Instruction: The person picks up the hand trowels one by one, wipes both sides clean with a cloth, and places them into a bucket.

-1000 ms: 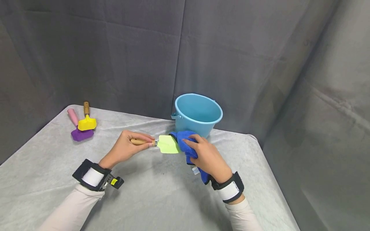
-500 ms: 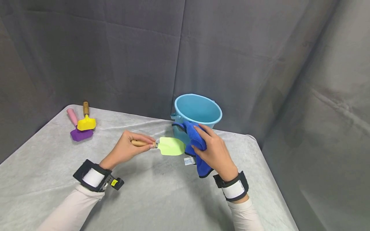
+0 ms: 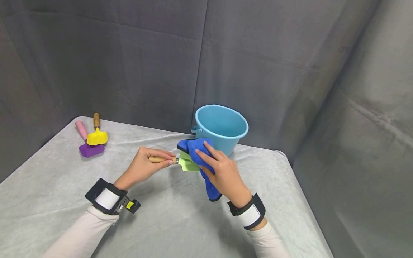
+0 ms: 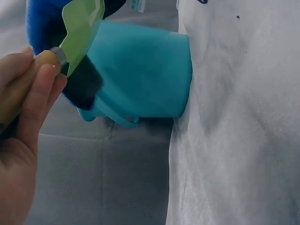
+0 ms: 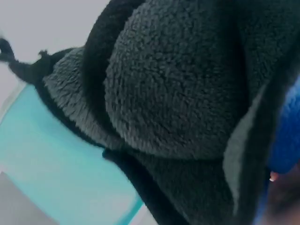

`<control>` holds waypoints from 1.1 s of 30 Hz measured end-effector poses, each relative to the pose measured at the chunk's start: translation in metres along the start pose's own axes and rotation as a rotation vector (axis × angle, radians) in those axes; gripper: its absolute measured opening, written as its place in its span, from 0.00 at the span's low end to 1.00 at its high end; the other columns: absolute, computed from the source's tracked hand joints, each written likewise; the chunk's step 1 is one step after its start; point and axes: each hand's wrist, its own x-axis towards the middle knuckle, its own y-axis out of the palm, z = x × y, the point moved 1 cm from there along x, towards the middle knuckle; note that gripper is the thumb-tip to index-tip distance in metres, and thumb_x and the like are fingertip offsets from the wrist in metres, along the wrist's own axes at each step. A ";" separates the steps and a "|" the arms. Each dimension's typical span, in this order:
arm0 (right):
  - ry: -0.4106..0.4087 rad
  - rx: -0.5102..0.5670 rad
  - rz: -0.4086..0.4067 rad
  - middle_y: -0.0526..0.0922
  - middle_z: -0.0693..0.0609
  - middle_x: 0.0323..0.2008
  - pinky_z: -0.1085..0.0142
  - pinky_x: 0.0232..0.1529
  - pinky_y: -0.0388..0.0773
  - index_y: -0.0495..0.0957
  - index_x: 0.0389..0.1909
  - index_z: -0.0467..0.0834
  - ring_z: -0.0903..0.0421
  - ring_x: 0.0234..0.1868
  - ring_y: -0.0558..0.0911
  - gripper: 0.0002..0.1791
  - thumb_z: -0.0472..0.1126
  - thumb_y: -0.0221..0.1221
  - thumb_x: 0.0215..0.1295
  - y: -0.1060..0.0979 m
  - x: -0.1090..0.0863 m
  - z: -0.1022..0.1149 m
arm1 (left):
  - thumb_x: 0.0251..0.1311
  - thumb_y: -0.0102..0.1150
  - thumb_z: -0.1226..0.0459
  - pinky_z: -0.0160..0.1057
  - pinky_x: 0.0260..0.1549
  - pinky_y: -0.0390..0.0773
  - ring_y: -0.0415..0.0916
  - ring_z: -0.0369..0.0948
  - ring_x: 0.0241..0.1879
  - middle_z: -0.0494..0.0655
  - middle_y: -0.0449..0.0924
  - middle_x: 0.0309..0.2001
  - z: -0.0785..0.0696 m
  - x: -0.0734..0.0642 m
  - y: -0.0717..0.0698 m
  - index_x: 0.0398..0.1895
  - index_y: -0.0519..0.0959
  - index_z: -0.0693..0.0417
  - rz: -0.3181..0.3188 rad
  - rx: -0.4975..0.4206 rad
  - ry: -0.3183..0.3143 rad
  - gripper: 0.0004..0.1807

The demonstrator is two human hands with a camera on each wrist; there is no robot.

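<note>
A small trowel with a light green blade (image 3: 188, 164) and a wooden handle (image 3: 156, 159) is held level above the table. My left hand (image 3: 145, 166) grips the handle, thumb and fingers near the metal collar. In my right hand (image 3: 224, 173) is a blue cloth (image 3: 195, 150) with dark edging, bunched over the blade's outer part and hiding it. The left wrist view shows the green blade (image 4: 84, 30) against the cloth. Folds of the dark-looking cloth (image 5: 173, 84) fill most of the right wrist view and hide the right fingers.
Just behind the hands stands a light blue bucket (image 3: 230, 143). At the far left, a yellow trowel (image 3: 97, 137) with a wooden handle overlaps a purple trowel (image 3: 91, 150) with a pink handle. Grey curtains (image 3: 155, 71) hang around the pale cloth-covered table (image 3: 180, 229).
My right hand and cloth moved out right toward the blade's tip, uncovering it, then came back left over the blade toward the collar. The left hand stays nearly still.
</note>
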 end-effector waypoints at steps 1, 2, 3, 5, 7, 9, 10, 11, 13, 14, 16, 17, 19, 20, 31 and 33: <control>-0.005 -0.004 0.024 0.73 0.43 0.70 0.51 0.51 0.84 0.78 0.66 0.50 0.43 0.58 0.82 0.31 0.39 0.72 0.61 0.002 0.000 0.002 | 0.57 0.71 0.73 0.38 0.42 0.86 0.88 0.37 0.44 0.59 0.88 0.45 0.000 0.000 0.000 0.38 0.89 0.64 0.000 0.006 0.007 0.06; -0.007 -0.009 0.045 0.73 0.43 0.71 0.52 0.51 0.84 0.79 0.66 0.50 0.44 0.57 0.82 0.30 0.38 0.72 0.61 0.004 0.000 0.004 | 0.57 0.71 0.73 0.37 0.42 0.86 0.88 0.37 0.45 0.59 0.88 0.45 0.000 0.000 0.001 0.38 0.90 0.64 0.000 0.013 0.013 0.06; -0.008 -0.013 0.063 0.73 0.44 0.71 0.52 0.51 0.84 0.79 0.66 0.51 0.44 0.57 0.81 0.30 0.38 0.71 0.62 0.006 0.000 0.005 | 0.57 0.71 0.73 0.37 0.42 0.85 0.88 0.37 0.45 0.58 0.88 0.45 0.000 0.000 0.001 0.38 0.90 0.63 -0.002 0.022 0.020 0.06; -0.014 -0.018 0.092 0.73 0.45 0.71 0.53 0.52 0.83 0.79 0.66 0.51 0.46 0.56 0.81 0.29 0.38 0.71 0.62 0.008 0.001 0.008 | 0.57 0.72 0.73 0.37 0.42 0.85 0.87 0.38 0.46 0.57 0.89 0.45 0.000 0.000 0.002 0.38 0.90 0.62 -0.004 0.036 0.033 0.06; -0.026 -0.023 0.113 0.73 0.45 0.71 0.54 0.53 0.82 0.79 0.65 0.51 0.47 0.56 0.80 0.29 0.38 0.71 0.62 0.010 0.000 0.010 | 0.56 0.72 0.73 0.36 0.42 0.85 0.87 0.38 0.46 0.57 0.89 0.45 -0.001 0.000 0.003 0.38 0.90 0.62 -0.004 0.053 0.048 0.06; -0.041 -0.041 0.129 0.73 0.45 0.71 0.55 0.54 0.82 0.80 0.65 0.51 0.48 0.56 0.80 0.28 0.39 0.71 0.62 0.012 0.000 0.012 | 0.56 0.72 0.74 0.36 0.42 0.85 0.87 0.37 0.46 0.56 0.89 0.44 -0.003 0.000 0.004 0.38 0.90 0.62 -0.005 0.072 0.062 0.06; -0.050 -0.049 0.135 0.73 0.46 0.70 0.56 0.54 0.81 0.80 0.65 0.51 0.48 0.55 0.79 0.28 0.39 0.71 0.62 0.013 0.000 0.013 | 0.56 0.72 0.74 0.36 0.42 0.85 0.87 0.36 0.46 0.56 0.89 0.44 -0.004 0.000 0.004 0.37 0.90 0.61 -0.006 0.079 0.068 0.07; -0.057 -0.060 0.142 0.74 0.46 0.70 0.56 0.54 0.81 0.80 0.64 0.51 0.49 0.55 0.79 0.28 0.39 0.71 0.62 0.014 0.001 0.013 | 0.55 0.72 0.74 0.36 0.42 0.85 0.87 0.36 0.47 0.56 0.89 0.44 -0.004 0.000 0.005 0.37 0.90 0.61 -0.006 0.086 0.074 0.07; -0.063 -0.075 0.154 0.74 0.46 0.69 0.57 0.54 0.81 0.81 0.64 0.52 0.49 0.55 0.79 0.28 0.39 0.72 0.61 0.017 0.001 0.014 | 0.55 0.72 0.74 0.35 0.42 0.85 0.87 0.35 0.47 0.56 0.89 0.44 -0.004 0.000 0.005 0.37 0.90 0.61 -0.006 0.096 0.083 0.07; -0.063 -0.078 0.163 0.74 0.47 0.69 0.57 0.54 0.81 0.81 0.63 0.52 0.49 0.55 0.78 0.28 0.39 0.72 0.61 0.018 0.001 0.014 | 0.55 0.72 0.74 0.35 0.42 0.85 0.87 0.35 0.47 0.56 0.89 0.44 -0.004 0.000 0.005 0.37 0.90 0.61 -0.003 0.098 0.086 0.07; -0.059 -0.080 0.181 0.74 0.47 0.69 0.56 0.54 0.81 0.81 0.63 0.52 0.49 0.56 0.78 0.28 0.39 0.72 0.61 0.019 0.001 0.014 | 0.55 0.72 0.74 0.35 0.41 0.85 0.87 0.35 0.47 0.56 0.89 0.44 -0.004 0.000 0.005 0.37 0.90 0.61 0.004 0.101 0.088 0.06; -0.055 -0.083 0.190 0.74 0.47 0.69 0.56 0.55 0.81 0.81 0.63 0.52 0.49 0.56 0.78 0.27 0.39 0.72 0.61 0.020 0.001 0.013 | 0.55 0.72 0.74 0.36 0.41 0.85 0.87 0.36 0.47 0.56 0.89 0.44 -0.004 0.000 0.005 0.37 0.90 0.61 0.008 0.100 0.088 0.07; -0.052 -0.083 0.203 0.74 0.47 0.69 0.56 0.55 0.81 0.81 0.63 0.53 0.49 0.56 0.78 0.27 0.40 0.72 0.62 0.020 0.000 0.013 | 0.55 0.72 0.74 0.36 0.41 0.86 0.87 0.36 0.47 0.55 0.89 0.44 -0.004 0.000 0.005 0.37 0.90 0.60 0.011 0.110 0.089 0.06; -0.052 -0.088 0.209 0.74 0.47 0.69 0.56 0.55 0.81 0.81 0.63 0.53 0.49 0.56 0.78 0.27 0.40 0.71 0.62 0.020 0.000 0.013 | 0.56 0.72 0.73 0.36 0.41 0.86 0.87 0.36 0.46 0.55 0.89 0.44 -0.004 0.000 0.005 0.37 0.90 0.60 0.012 0.115 0.090 0.06; -0.035 -0.095 0.261 0.74 0.46 0.68 0.54 0.55 0.80 0.82 0.62 0.51 0.48 0.57 0.77 0.28 0.35 0.72 0.59 0.017 -0.002 0.009 | 0.55 0.73 0.73 0.35 0.41 0.86 0.87 0.38 0.46 0.54 0.89 0.43 -0.003 0.000 0.004 0.37 0.90 0.60 0.019 0.130 0.082 0.06; -0.029 -0.097 0.264 0.74 0.46 0.68 0.54 0.55 0.80 0.82 0.62 0.51 0.47 0.57 0.77 0.28 0.35 0.72 0.59 0.015 -0.002 0.007 | 0.55 0.73 0.72 0.35 0.41 0.85 0.87 0.38 0.45 0.54 0.89 0.43 -0.003 0.000 0.003 0.37 0.91 0.59 0.016 0.131 0.073 0.06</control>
